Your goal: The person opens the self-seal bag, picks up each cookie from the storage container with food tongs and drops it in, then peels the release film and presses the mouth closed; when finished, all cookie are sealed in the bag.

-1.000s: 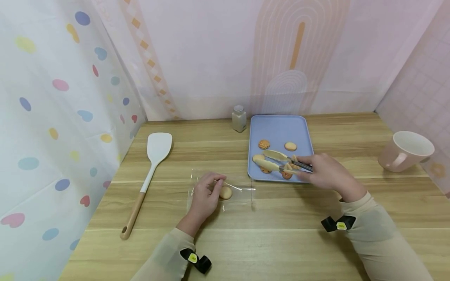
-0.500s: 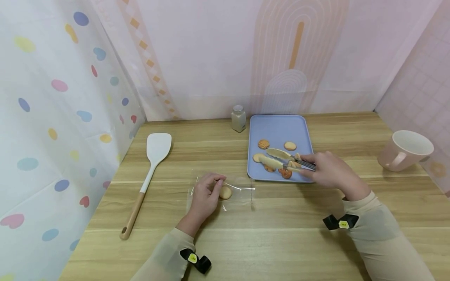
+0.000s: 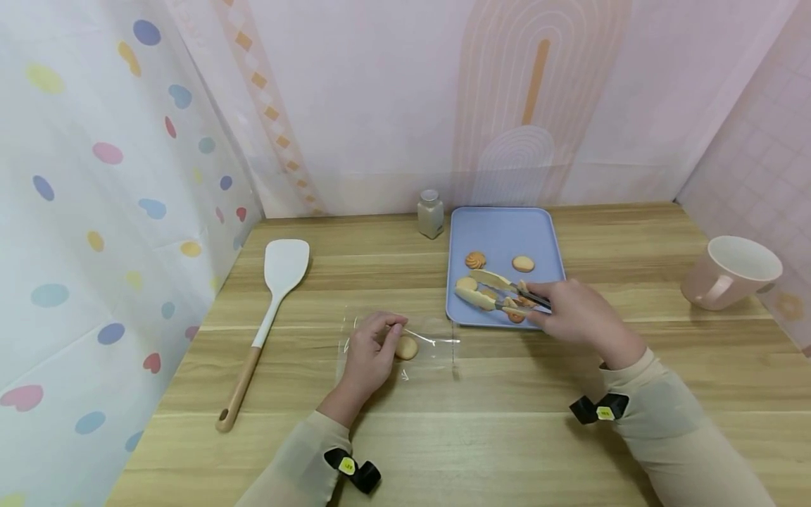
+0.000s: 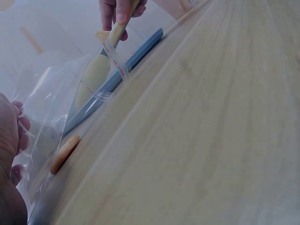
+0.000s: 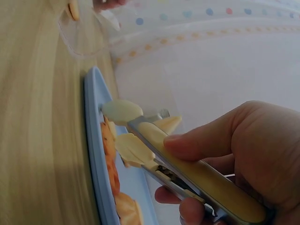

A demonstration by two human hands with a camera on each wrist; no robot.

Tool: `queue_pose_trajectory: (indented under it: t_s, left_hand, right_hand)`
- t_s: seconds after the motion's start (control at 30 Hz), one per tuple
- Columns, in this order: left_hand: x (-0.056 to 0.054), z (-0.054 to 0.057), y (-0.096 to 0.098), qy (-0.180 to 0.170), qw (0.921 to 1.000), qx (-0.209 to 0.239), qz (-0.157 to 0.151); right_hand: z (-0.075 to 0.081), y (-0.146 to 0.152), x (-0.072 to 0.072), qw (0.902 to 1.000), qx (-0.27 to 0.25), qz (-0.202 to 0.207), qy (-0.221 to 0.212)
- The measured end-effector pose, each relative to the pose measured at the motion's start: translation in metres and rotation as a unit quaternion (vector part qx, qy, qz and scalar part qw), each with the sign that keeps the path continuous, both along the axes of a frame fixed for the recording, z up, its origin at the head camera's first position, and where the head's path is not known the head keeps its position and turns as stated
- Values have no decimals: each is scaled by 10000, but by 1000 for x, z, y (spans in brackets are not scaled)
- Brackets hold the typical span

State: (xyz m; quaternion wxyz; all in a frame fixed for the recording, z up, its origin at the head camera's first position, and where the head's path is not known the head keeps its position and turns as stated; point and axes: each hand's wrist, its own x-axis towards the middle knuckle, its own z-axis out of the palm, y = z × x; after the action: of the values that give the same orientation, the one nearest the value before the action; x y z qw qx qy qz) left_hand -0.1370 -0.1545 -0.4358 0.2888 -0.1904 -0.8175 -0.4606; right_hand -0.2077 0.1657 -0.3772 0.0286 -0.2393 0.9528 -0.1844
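My left hand (image 3: pixel 372 350) pinches the edge of a clear plastic bag (image 3: pixel 437 355), holding its opening up toward the right. One pale round cookie (image 3: pixel 407 348) lies in the bag; from the left wrist it shows edge-on (image 4: pixel 64 154). My right hand (image 3: pixel 579 315) grips a pair of tongs (image 3: pixel 474 298) with cream-coloured heads and metal arms. The tong heads are spread apart, low over cookies at the front of the blue tray (image 3: pixel 507 229). Behind them lie a swirl cookie (image 3: pixel 475 260), an oval cookie (image 3: pixel 523 263) and a round one (image 3: pixel 466 283). The tongs partly cover several browner cookies (image 5: pixel 112 173).
A white spatula (image 3: pixel 286 264) with a wooden handle lies at the left. By the tray's back left corner stands a small glass jar (image 3: pixel 431 216). A pink mug (image 3: pixel 722 278) is at the far right. Patterned cloth (image 3: pixel 367 105) closes off the back and sides.
My right hand first drew the tongs slightly right, then moved them back left and nearer the tray's front edge. My left hand and the bag have stayed in place.
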Motion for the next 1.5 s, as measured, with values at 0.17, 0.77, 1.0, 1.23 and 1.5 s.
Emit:
queue_pose_trajectory:
  t_s: [0.17,0.77,1.0,1.23,1.5]
  left_hand:
    - [4,7,-1,34,10000,-3,9]
    - [5,5,2,-39,9999,84,-61]
    - [3,4,0,-177,9998,86,-95]
    - [-1,-2,-3,-259,9996,75,-47]
    - [-16,-29,-11,-302,9995,123,-61]
  right_hand:
    - [-1,-7,2,9994,106,21,338]
    - [8,16,11,9981,-577,190,41]
    - [11,29,32,9943,-940,508,-40]
    - [14,35,61,9810,-1463,1245,261]
    - [6,38,78,9791,-1373,1477,263]
